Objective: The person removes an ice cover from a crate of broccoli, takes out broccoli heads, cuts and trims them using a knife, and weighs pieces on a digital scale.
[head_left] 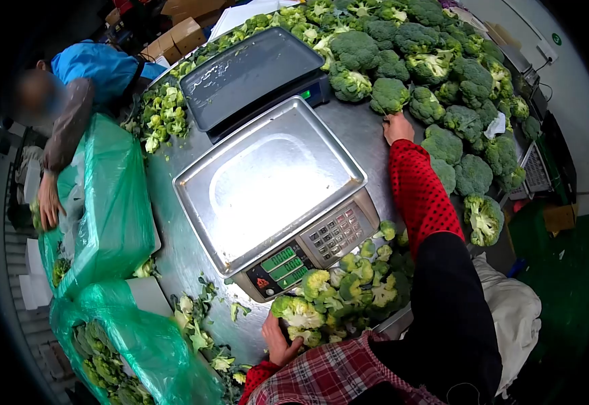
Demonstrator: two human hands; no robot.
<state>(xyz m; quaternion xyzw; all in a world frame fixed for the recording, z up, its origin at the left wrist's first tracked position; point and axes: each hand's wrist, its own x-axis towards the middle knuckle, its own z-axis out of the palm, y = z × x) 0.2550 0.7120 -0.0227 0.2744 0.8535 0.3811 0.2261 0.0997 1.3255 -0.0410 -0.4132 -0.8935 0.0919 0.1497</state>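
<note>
My right hand reaches to the far side of the table, its fingers closed at the base of a green broccoli head on the edge of a big pile. Low in the view, my left hand is curled around the near-left side of a cut broccoli piece; some of its fingers are hidden. That piece lies among a heap of broccoli florets against the front of a digital scale. The scale's steel pan holds nothing, and its green displays show zeros.
A second scale with a dark tray stands behind. Crates lined with green plastic line the left side, where a co-worker in blue reaches into one. Leaf scraps litter the steel table. Broccoli heads crowd the right.
</note>
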